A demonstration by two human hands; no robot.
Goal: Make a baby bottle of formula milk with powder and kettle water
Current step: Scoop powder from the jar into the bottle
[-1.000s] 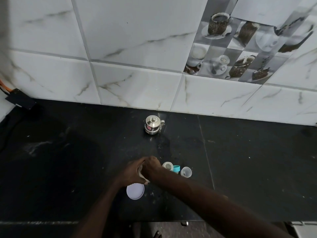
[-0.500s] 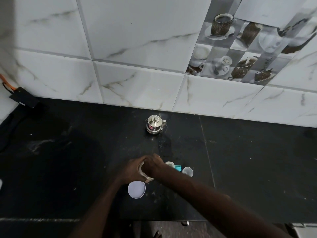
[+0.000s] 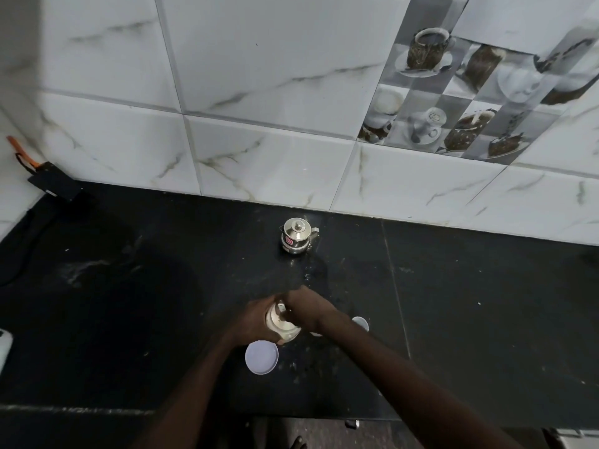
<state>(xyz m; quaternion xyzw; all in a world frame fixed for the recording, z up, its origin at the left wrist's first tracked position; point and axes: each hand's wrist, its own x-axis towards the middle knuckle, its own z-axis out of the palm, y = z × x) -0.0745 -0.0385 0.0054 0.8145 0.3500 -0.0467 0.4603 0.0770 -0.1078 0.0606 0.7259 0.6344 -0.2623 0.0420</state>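
My left hand wraps around a small open powder container on the black counter, tilting its mouth toward me. My right hand reaches into the container's mouth, fingers pinched on what looks like a small white scoop. The container's round white lid lies flat just in front. A clear cap shows to the right of my right wrist; other bottle parts are hidden behind my arm. A small steel kettle stands near the wall, beyond both hands.
A tiled wall runs along the back of the counter. A black plug box with an orange cable sits at the far left. A white object pokes in at the left edge. The counter's front edge is close below my arms.
The container has tipped so its open mouth now shows, and my right hand has shifted over it. My right arm now covers the white and blue bottle parts seen earlier.
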